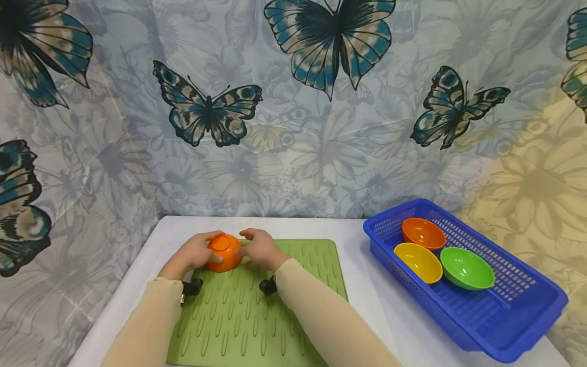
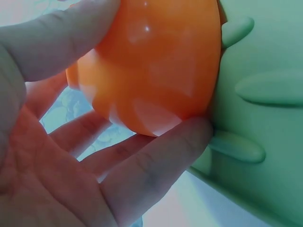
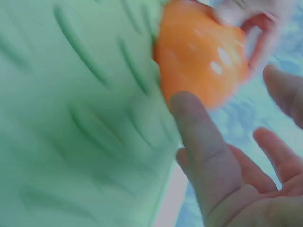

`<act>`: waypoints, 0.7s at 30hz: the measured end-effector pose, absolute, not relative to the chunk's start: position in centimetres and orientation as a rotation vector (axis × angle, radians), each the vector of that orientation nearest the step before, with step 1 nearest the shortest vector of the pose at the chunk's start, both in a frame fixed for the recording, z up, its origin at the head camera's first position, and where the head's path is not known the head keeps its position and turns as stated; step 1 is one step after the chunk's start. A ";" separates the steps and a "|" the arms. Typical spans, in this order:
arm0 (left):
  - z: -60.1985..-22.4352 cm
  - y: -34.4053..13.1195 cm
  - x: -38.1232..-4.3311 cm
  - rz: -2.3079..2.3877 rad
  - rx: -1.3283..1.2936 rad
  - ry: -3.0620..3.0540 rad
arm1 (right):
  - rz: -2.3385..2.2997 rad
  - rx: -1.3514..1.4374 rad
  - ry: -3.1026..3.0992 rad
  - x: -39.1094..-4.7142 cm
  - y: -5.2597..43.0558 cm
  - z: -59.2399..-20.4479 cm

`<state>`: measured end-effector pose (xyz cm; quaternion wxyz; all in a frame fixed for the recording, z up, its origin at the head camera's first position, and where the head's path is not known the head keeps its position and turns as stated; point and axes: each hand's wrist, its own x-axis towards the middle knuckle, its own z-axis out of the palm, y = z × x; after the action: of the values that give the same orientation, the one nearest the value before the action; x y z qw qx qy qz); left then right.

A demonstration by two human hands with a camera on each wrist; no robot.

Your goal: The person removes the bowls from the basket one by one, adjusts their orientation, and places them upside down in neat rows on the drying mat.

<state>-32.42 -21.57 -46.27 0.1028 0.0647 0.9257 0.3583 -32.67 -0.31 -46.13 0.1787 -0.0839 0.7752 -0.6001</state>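
Grey butterfly cloth [image 1: 321, 168] hangs behind the white worktop [image 1: 356, 265]. From afar, I see the left hand [image 1: 193, 254] pinching a small, shiny orange bowl [image 1: 227, 259], upside down at the far edge of a bumpy green mat [image 1: 238, 311]. The right hand [image 1: 265, 251] is beside it, fingers spread.

And it's glossy plastic on the orange bowl [image 1: 225, 251], highlights flaring at the far left corner of the mat [image 1: 240, 311], which looks matt, rubbery and ridged. Along the right edge of the worktop [image 1: 362, 290], perforated plastic on the basket [image 1: 500, 316]; behind, creased, printed cloth [image 1: 321, 158]!
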 end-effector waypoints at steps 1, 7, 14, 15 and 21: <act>-46.3 -21.7 -32.4 1.050 0.187 2.735 | -1.691 -0.249 2.175 -32.8 0.2 -45.5; -46.3 -21.6 -32.2 1.077 0.170 2.714 | -1.586 -0.287 2.129 -33.5 4.7 -40.7; -46.0 -21.4 -31.7 1.092 0.144 2.687 | -1.479 -0.292 2.143 -34.0 15.1 -34.4; -46.0 -21.5 -31.7 1.086 0.142 2.688 | -1.463 -0.274 2.147 -34.0 17.0 -33.6; -45.9 -21.3 -31.8 1.067 0.140 2.692 | -1.295 -0.146 2.241 -33.0 30.3 -30.8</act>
<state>-31.79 -21.33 -45.89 0.1207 0.0481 0.9218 0.3653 -33.02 30.31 -30.76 0.2711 -0.0542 0.8320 -0.4810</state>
